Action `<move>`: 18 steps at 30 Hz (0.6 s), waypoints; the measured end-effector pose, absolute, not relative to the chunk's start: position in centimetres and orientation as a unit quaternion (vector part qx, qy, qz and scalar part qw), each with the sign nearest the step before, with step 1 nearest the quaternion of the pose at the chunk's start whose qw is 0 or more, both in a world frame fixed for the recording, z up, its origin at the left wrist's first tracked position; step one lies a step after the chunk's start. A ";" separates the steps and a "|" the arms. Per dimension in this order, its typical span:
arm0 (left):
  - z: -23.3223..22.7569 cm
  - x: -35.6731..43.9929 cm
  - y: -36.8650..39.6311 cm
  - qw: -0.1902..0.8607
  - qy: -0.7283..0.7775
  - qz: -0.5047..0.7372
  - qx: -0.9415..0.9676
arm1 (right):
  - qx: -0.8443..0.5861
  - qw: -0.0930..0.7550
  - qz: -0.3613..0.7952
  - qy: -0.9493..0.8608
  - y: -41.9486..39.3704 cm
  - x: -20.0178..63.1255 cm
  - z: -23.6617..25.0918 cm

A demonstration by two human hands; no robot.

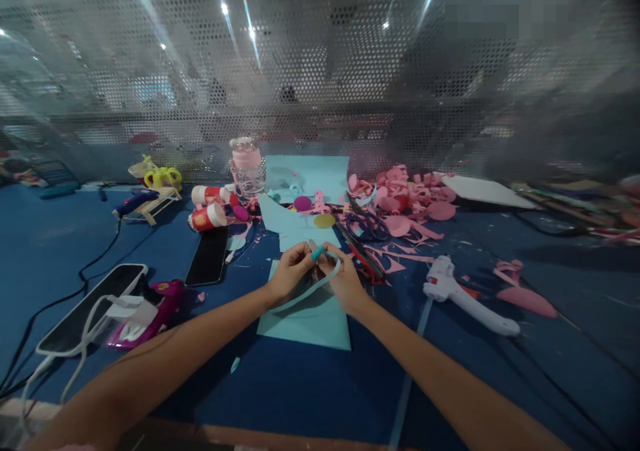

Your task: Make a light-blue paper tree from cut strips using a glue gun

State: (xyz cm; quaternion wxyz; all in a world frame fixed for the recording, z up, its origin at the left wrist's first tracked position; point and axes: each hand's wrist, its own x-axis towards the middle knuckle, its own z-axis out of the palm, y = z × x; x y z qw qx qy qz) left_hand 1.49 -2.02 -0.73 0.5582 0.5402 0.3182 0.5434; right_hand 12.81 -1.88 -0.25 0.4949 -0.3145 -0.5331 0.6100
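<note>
A: Item one, the hands. The left hand [290, 272] and the right hand [344, 279] are meeting over the light blue sheet [307, 317], near the middle of the blue table [300, 391].

B: Grip state?

A: Both are pinching closed on a light blue paper strip [320, 279]. Its far end is curling into a small roll [317, 253] between the fingertips; the loose tail is looping back toward the left wrist and trailing over the sheet.

B: Item two, hazards close by?

A: A white glue gun [467, 294] is lying just right of the right forearm, its clear stick pointing near. Scissors [367, 227] are lying just beyond the hands. Whether the gun is hot, I cannot tell.

B: Risk entries?

A: In my judgement: the roll is springing open if either pinch is slackening, since thin paper uncoils easily. The trailing tail is lying under the left wrist's path and could be creasing or snagging. A right elbow swinging outward could be knocking the glue gun.

B: Item three, surroundings?

A: Pink paper scraps [405, 201] are piling up at the far right; two phones [207, 256] are lying at left, well apart from the hands.
</note>
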 end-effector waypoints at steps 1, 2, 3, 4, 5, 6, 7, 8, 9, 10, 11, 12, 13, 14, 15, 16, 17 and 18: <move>-0.7 1.5 -2.1 0.562 0.306 0.548 0.538 | -0.311 0.494 0.612 -0.534 -1.8 12.9 -0.3; -0.7 1.6 -2.1 0.563 0.295 0.555 0.536 | -0.308 0.492 0.612 -0.537 -1.8 12.9 -0.3; -0.7 1.6 -2.1 0.563 0.287 0.561 0.534 | -0.305 0.486 0.611 -0.545 -1.7 13.0 -0.3; -0.7 1.7 -2.1 0.563 0.282 0.567 0.531 | -0.303 0.476 0.608 -0.558 -1.7 13.0 -0.2; -0.7 1.7 -2.0 0.564 0.279 0.570 0.529 | -0.301 0.467 0.604 -0.572 -1.7 13.1 -0.2; -0.7 1.7 -1.9 0.566 0.276 0.569 0.528 | -0.299 0.461 0.596 -0.586 -1.7 13.2 -0.1; -0.7 1.7 -1.9 0.569 0.276 0.565 0.530 | -0.299 0.459 0.585 -0.598 -1.7 13.2 -0.1; -0.7 1.6 -1.8 0.570 0.277 0.561 0.533 | -0.298 0.462 0.574 -0.607 -1.7 13.2 0.0; -0.7 1.6 -1.8 0.565 0.279 0.559 0.539 | -0.298 0.467 0.564 -0.612 -1.7 13.3 0.1; -0.7 1.5 -1.8 0.555 0.281 0.560 0.546 | -0.300 0.474 0.555 -0.615 -1.7 13.3 0.2; -0.7 1.4 -1.8 0.540 0.286 0.564 0.556 | -0.304 0.480 0.546 -0.615 -1.8 13.3 0.2; -0.8 1.3 -1.9 0.519 0.293 0.568 0.567 | -0.310 0.484 0.540 -0.615 -1.8 13.4 0.3; -0.8 1.2 -2.0 0.495 0.302 0.573 0.579 | -0.317 0.490 0.533 -0.613 -1.8 13.4 0.3; -0.9 1.1 -2.0 0.472 0.311 0.575 0.592 | -0.323 0.497 0.525 -0.611 -1.8 13.3 0.2; -1.0 1.1 -2.1 0.450 0.321 0.573 0.605 | -0.329 0.504 0.517 -0.609 -1.8 13.3 0.2; -1.1 1.0 -2.2 0.433 0.332 0.567 0.617 | -0.334 0.511 0.509 -0.607 -1.9 13.3 0.1; -1.2 1.0 -2.2 0.420 0.343 0.559 0.628 | -0.337 0.518 0.503 -0.605 -1.9 13.2 0.0; -1.2 1.0 -2.2 0.412 0.352 0.548 0.638 | -0.339 0.523 0.498 -0.603 -1.9 13.1 -0.1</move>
